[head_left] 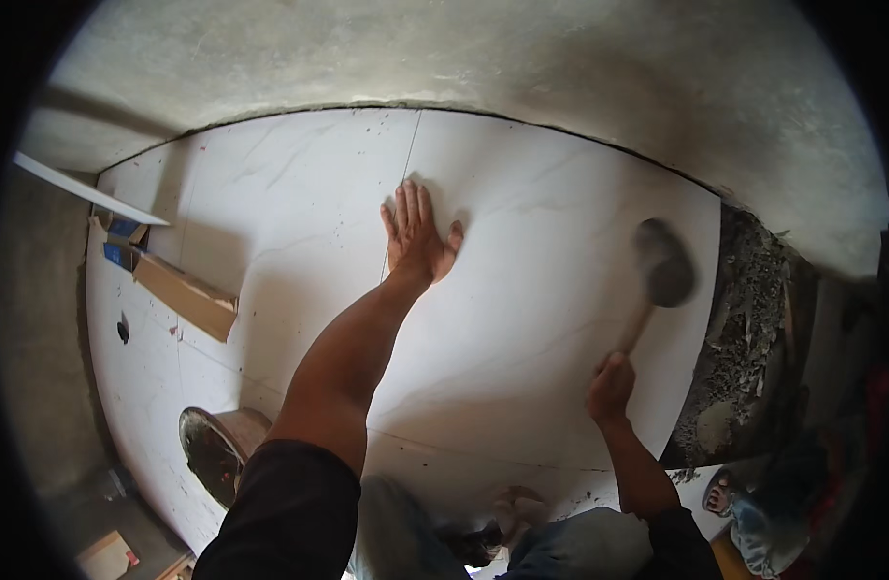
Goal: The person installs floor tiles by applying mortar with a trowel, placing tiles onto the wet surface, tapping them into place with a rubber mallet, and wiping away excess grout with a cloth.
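My left hand (422, 237) lies on a white marbled tile (522, 377) with its fingers spread, across or beside the seam at its left edge. My right hand (609, 387) grips the wooden handle of a black rubber mallet (665, 261), whose blurred head is over the right part of that tile. Beyond that tile's right edge lies a strip of rough, dark grey mortar (744, 319).
A bucket (243, 433) stands at lower left. Opened cardboard packaging (184, 295) and a long white strip (92, 188) are at left. Grey walls (444, 58) border the tiled floor. Another person's foot (719, 495) and jeans leg (763, 532) show at lower right.
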`<state>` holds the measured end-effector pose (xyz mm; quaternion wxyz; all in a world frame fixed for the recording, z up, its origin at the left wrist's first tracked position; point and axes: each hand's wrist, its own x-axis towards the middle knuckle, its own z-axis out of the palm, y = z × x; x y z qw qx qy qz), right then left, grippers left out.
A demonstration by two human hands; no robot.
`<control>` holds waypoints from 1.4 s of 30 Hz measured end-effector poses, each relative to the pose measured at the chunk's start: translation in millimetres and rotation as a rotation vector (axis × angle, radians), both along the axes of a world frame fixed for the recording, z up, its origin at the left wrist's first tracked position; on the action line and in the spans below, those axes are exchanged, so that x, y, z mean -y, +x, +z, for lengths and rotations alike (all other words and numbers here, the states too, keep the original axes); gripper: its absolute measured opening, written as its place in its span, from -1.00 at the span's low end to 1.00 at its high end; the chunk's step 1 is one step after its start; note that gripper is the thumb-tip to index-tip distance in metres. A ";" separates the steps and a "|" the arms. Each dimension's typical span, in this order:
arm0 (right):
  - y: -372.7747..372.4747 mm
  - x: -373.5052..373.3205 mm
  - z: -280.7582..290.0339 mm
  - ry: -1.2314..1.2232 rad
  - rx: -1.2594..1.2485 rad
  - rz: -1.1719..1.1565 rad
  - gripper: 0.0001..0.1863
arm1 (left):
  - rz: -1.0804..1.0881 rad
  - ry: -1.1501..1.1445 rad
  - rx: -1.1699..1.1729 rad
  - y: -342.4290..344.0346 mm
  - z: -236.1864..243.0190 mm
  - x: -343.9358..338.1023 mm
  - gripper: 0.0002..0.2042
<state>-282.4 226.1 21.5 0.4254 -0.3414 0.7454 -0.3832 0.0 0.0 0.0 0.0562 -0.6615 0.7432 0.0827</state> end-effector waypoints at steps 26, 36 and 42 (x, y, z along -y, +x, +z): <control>-66.3 28.3 34.2 -0.044 -0.179 -0.189 -0.30 | 0.058 -0.103 0.135 6.0 -24.8 -13.7 -0.22; -109.8 43.0 59.5 0.170 -0.269 -0.142 -0.31 | 0.182 -0.102 0.105 20.5 -33.4 -73.7 -0.26; -154.2 15.0 15.5 0.331 -0.340 -0.012 -0.25 | 0.167 -0.104 0.047 31.2 -35.4 -151.7 -0.26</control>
